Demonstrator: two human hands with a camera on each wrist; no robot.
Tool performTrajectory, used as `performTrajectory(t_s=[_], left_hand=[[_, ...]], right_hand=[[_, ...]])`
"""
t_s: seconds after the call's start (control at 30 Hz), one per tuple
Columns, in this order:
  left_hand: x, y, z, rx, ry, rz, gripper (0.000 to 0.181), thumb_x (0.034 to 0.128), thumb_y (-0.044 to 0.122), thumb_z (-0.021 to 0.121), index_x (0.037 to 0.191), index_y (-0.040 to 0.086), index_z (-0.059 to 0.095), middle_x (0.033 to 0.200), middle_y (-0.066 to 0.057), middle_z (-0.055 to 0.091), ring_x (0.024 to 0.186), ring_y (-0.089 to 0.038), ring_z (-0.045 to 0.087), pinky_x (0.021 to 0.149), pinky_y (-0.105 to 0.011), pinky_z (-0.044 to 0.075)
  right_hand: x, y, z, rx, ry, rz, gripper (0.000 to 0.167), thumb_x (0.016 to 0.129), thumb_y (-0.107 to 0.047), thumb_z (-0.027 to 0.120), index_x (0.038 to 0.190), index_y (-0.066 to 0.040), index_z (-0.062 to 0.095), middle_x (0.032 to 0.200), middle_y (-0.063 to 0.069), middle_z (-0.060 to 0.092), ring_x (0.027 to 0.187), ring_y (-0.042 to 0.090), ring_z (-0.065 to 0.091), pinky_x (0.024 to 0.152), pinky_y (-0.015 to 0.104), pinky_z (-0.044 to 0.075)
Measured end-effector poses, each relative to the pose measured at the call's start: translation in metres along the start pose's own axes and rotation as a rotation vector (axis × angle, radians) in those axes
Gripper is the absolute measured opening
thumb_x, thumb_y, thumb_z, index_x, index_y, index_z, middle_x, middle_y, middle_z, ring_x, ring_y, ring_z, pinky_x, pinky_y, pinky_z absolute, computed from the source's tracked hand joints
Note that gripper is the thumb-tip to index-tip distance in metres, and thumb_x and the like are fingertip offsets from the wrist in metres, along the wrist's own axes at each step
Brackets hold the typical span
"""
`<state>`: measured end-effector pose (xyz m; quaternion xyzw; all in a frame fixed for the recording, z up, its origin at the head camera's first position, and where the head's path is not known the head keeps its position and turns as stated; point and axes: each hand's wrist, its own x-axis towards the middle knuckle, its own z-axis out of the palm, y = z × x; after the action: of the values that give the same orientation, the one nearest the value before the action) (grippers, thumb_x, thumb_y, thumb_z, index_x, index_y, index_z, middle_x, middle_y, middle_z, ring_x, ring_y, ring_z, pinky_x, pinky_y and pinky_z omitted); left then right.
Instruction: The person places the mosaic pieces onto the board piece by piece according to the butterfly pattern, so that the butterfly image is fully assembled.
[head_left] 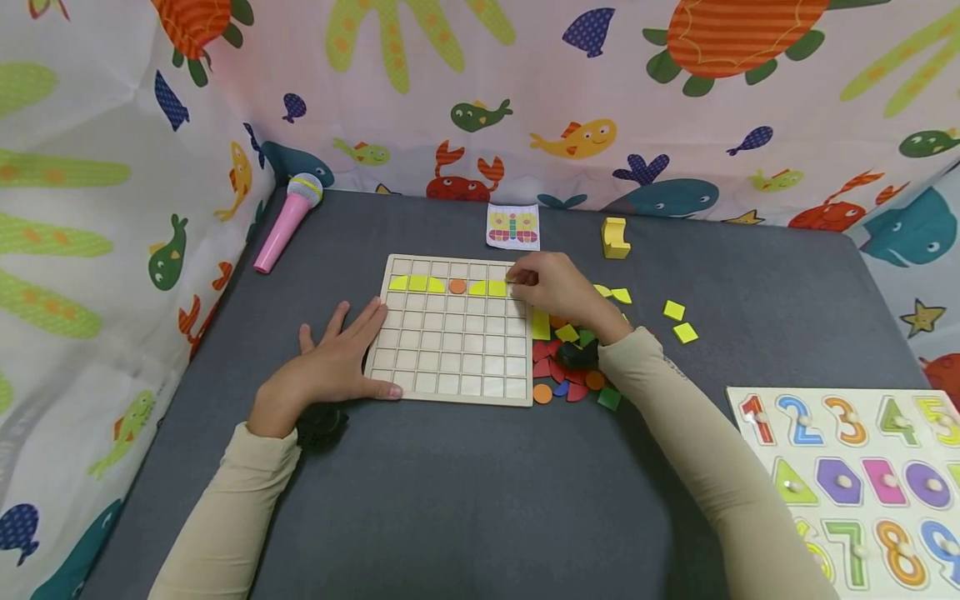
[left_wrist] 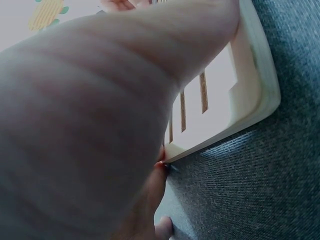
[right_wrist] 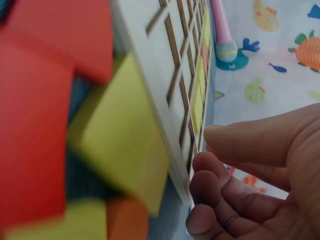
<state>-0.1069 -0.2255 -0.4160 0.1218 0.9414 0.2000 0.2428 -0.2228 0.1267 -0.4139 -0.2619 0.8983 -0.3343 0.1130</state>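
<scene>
At the grid board (head_left: 450,342), hands (head_left: 330,362) (head_left: 561,289), right's hold unclear.

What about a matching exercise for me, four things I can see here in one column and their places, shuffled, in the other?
1. Left hand
2. Orange disc on the grid board
3. Pink microphone
4. Number puzzle

A. At the far left of the table
B. In a row between yellow pieces
C. On the table's right side
D. Against the grid board's left side

Pairs: 1-D, 2-B, 3-A, 4-C
</scene>
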Motion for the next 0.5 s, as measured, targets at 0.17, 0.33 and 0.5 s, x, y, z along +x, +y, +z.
performTrajectory(t_s=[0.17, 0.33, 0.5], left_hand=[[0.000, 0.001, -0.002, 0.000, -0.005, -0.004, 0.132, 0.0829, 0.069, 0.083, 0.174, 0.015, 0.004, 0.180, -0.009, -0.002, 0.160, -0.049, -0.012, 0.108, -0.087, -0.010], [-0.001, 0.002, -0.003, -0.005, -0.012, -0.008, 0.132, 0.0824, 0.068, 0.084, 0.174, 0.014, 0.004, 0.180, -0.009, -0.002, 0.160, -0.049, -0.012, 0.108, -0.087, -0.010], [-0.001, 0.001, -0.003, -0.010, -0.019, -0.016, 0.133, 0.0821, 0.068, 0.084, 0.174, 0.015, 0.004, 0.180, -0.008, -0.002, 0.160, -0.048, -0.013, 0.109, -0.086, -0.011]], right_hand=[[-0.014, 0.013, -0.017, 0.002, 0.043, 0.020, 0.020, 0.100, -0.006, 0.073, 0.118, 0.001, 0.078, 0.106, 0.013, 0.073, 0.091, 0.028, 0.063, 0.080, 0.042, 0.054], [-0.029, 0.030, -0.035, -0.016, 0.056, 0.091, 0.020, 0.101, -0.006, 0.072, 0.119, 0.001, 0.077, 0.109, 0.015, 0.073, 0.093, 0.030, 0.061, 0.081, 0.043, 0.053], [-0.044, 0.045, -0.053, -0.038, 0.043, 0.182, 0.024, 0.102, -0.009, 0.071, 0.124, 0.001, 0.076, 0.110, 0.016, 0.071, 0.095, 0.032, 0.060, 0.081, 0.041, 0.053]])
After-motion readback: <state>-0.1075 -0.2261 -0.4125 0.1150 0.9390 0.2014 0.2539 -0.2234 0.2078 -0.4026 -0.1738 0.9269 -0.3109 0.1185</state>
